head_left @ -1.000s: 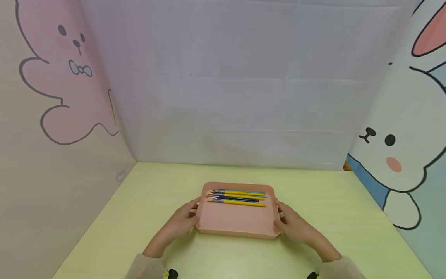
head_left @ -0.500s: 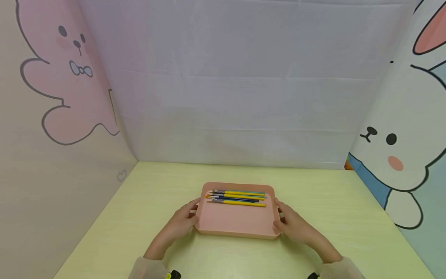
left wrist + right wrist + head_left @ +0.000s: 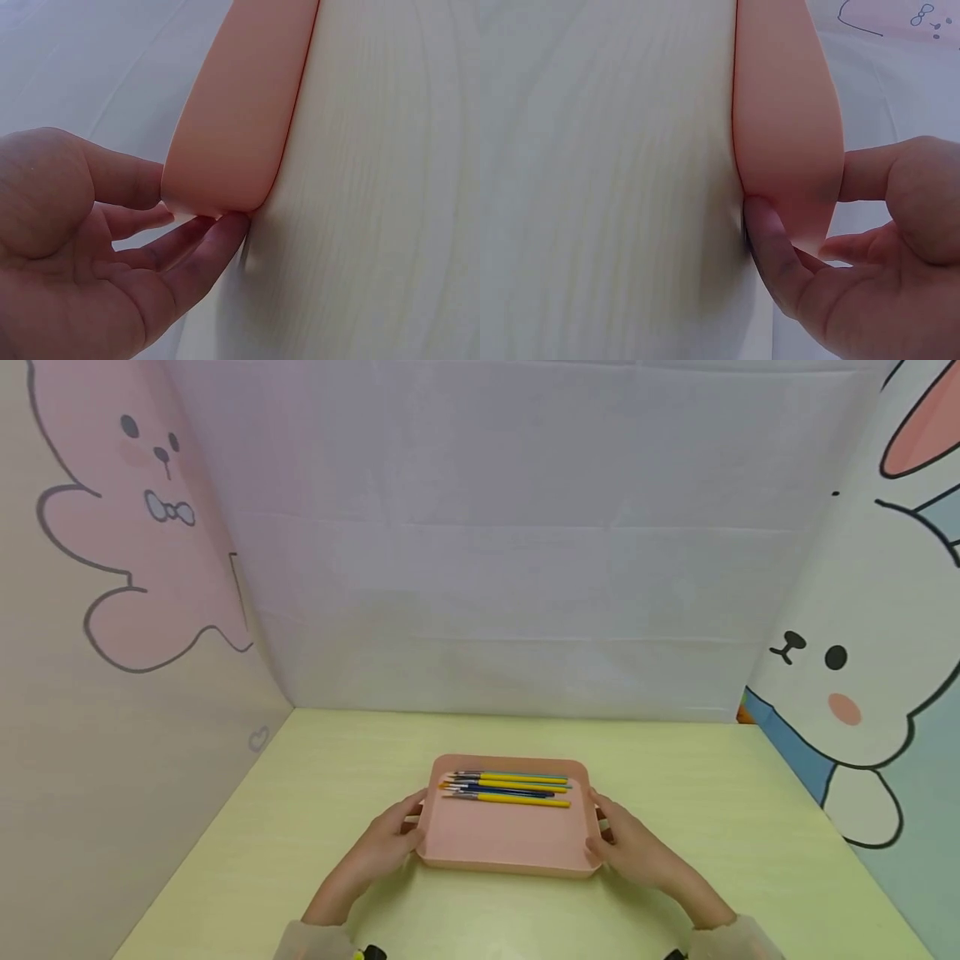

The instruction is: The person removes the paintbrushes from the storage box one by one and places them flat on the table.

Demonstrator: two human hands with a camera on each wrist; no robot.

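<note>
Pinching opposite ends of a pink tray (image 3: 502, 837), hands (image 3: 385, 841) (image 3: 632, 845) on either side, paintbrushes (image 3: 521, 785) inside.

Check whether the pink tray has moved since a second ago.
Yes, slightly: the pink tray now sits a little farther from the white backdrop, toward the head view's bottom.

tray (image 3: 236, 112) cropped in 2 wrist views

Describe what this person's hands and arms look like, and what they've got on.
The left hand and right hand are bare, with no gloves or rings showing. The left sleeve and right sleeve are pale beige and leave the wrists uncovered. A small black piece sits by the left cuff with a yellow spot beside it; another black piece sits by the right.
</note>
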